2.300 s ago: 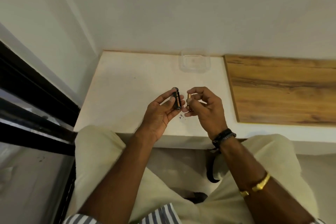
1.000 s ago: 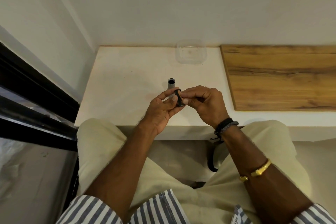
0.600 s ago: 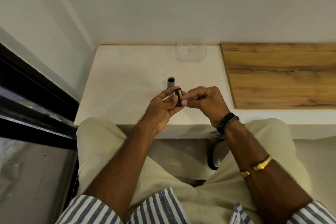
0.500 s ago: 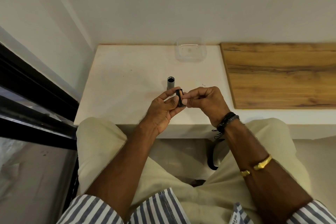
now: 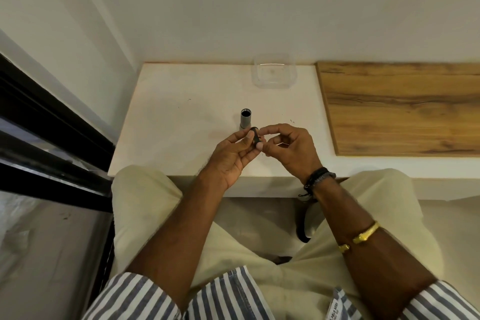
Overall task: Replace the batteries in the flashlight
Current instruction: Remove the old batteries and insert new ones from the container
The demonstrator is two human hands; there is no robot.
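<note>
The person sits at a white counter (image 5: 179, 117) with both hands raised just above its near edge. The left hand (image 5: 230, 156) grips a small black cylinder (image 5: 256, 138), with the thumb curled onto its left side and the other fingers bent under and behind it, so that it stands roughly upright and tilted a little. The right hand (image 5: 289, 149) is beside it with its fingers curled. The forefinger reaches across to the top end of the black cylinder and the thumb is bent back toward the palm (whether this hand pinches the piece or only touches it cannot be told, nor whether it holds anything else). The grey flashlight tube (image 5: 245, 122) stands upright on the counter, just beyond the left hand's fingertips and apart from them, with its open end up and dark inside. A clear plastic container (image 5: 273, 85) sits at the back of the counter against the pale wall (image 5: 259, 8), well apart from the tube. To the right a wooden board (image 5: 402, 106) lies on the same surface. The right wrist wears dark bands (image 5: 319, 177), with a gold bangle (image 5: 363, 236) further up the forearm. Cream trousers (image 5: 145, 205) and a striped shirt (image 5: 228, 296) fill the lower part of the view. A dark window frame (image 5: 52, 135) runs along the left side.
</note>
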